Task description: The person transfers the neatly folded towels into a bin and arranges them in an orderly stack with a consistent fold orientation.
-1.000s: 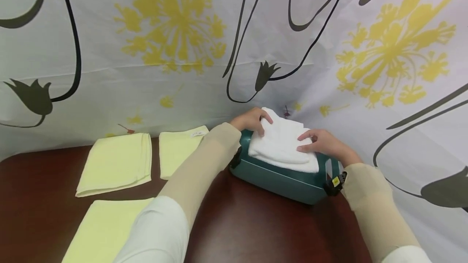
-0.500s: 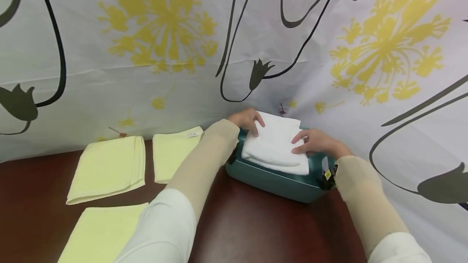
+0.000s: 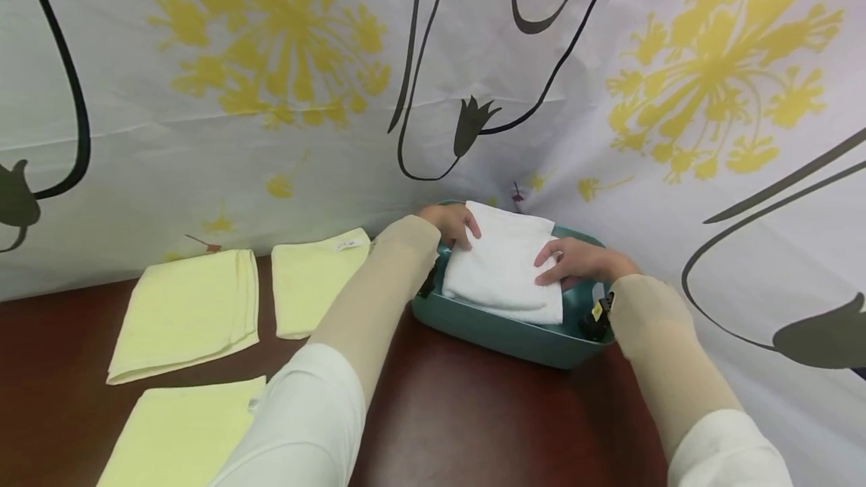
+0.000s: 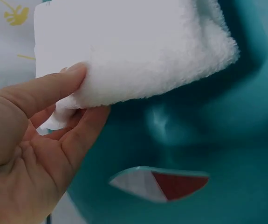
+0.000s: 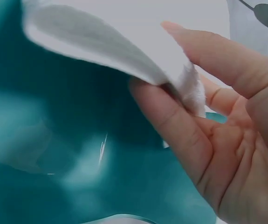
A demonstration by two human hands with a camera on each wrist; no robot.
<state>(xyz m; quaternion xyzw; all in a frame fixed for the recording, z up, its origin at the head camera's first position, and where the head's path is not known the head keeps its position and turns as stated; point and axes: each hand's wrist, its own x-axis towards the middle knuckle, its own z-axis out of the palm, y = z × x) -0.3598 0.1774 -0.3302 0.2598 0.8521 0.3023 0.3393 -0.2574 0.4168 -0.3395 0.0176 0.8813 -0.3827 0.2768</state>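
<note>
A folded white towel [image 3: 504,265] is held between both hands over a teal plastic basket [image 3: 501,340]. My left hand [image 3: 449,224] pinches the towel's left edge, thumb above and fingers beneath, as the left wrist view shows with the hand [image 4: 40,135] at the towel [image 4: 138,46]. On the opposite edge my right hand [image 3: 575,260] pinches it the same way; in the right wrist view that hand [image 5: 227,121] has the folded layers between thumb and fingers. The towel appears raised off the basket's floor, with teal showing beneath it in both wrist views.
Several yellow folded cloths lie on the dark red-brown table [image 3: 460,427]: one at left [image 3: 186,310], another beside my left forearm [image 3: 314,280], and one nearer the front [image 3: 179,434]. A patterned white curtain [image 3: 338,164] hangs close behind the basket.
The head view has shifted slightly. More of the basket's inside shows around the towel now, and both hands still hold the towel by its sides.
</note>
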